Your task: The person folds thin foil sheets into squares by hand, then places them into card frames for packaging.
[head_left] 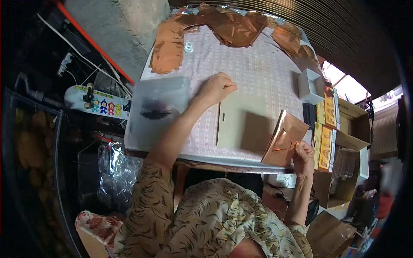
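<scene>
My left hand (218,88) is closed in a pinch at the upper left part of a flat beige board (236,120). Whether anything small is between its fingertips cannot be seen. A folded, shiny copper foil balloon (286,137) is gripped at its right edge by my right hand (304,155). It is raised at the table's front right and casts a shadow on the board. Flat copper foil balloons lie at the far side: one on the left (167,47), one in the middle (238,28) and one on the right (292,41).
Left of the board lies a clear plastic sleeve (157,114) with dark marks. A small white box (310,86), a black item (308,114) and boxes marked FALL (325,148) line the right side. A white ring-shaped piece (188,47) lies near the left balloon.
</scene>
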Available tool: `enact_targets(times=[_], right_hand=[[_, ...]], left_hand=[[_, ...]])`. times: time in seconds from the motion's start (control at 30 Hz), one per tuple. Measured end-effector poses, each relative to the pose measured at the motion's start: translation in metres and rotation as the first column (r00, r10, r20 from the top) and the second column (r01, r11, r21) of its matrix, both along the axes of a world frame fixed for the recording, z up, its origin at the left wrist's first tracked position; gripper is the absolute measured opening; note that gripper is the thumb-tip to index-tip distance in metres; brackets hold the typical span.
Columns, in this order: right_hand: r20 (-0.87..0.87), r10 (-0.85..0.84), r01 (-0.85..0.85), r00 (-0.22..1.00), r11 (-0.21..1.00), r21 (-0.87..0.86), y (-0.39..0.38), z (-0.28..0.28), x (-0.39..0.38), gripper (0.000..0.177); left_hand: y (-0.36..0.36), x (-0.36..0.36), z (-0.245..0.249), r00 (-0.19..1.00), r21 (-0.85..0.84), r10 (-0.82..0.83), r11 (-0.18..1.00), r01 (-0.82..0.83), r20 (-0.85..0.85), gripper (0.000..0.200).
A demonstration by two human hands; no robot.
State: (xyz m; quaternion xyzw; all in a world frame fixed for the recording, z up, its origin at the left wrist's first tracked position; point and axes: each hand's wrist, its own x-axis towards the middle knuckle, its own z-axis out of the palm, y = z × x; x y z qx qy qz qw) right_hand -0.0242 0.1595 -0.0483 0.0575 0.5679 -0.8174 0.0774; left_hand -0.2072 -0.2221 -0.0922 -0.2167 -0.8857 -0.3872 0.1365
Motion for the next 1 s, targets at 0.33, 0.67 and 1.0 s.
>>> enact_targets(times=[0.33, 0.67, 1.0], right_hand=[[0.097, -0.104, 0.095, 0.99, 0.991, 0.098, -0.017, -0.005, -0.014, 0.018], [0.123, -0.137, 0.141, 0.983, 0.99, -0.025, 0.004, -0.021, -0.015, 0.01], [0.098, -0.164, 0.17, 0.982, 0.984, -0.05, 0.021, -0.017, -0.003, 0.01]], left_hand=[[-0.125, -0.096, -0.006, 0.779, -0.147, 0.554, 0.779, -0.609, -0.293, 0.007], [-0.137, -0.128, 0.005, 0.808, -0.331, 0.542, 0.737, -0.589, -0.231, 0.011], [-0.105, -0.032, 0.106, 0.88, 0.305, 0.277, 0.862, -0.405, 0.385, 0.022]])
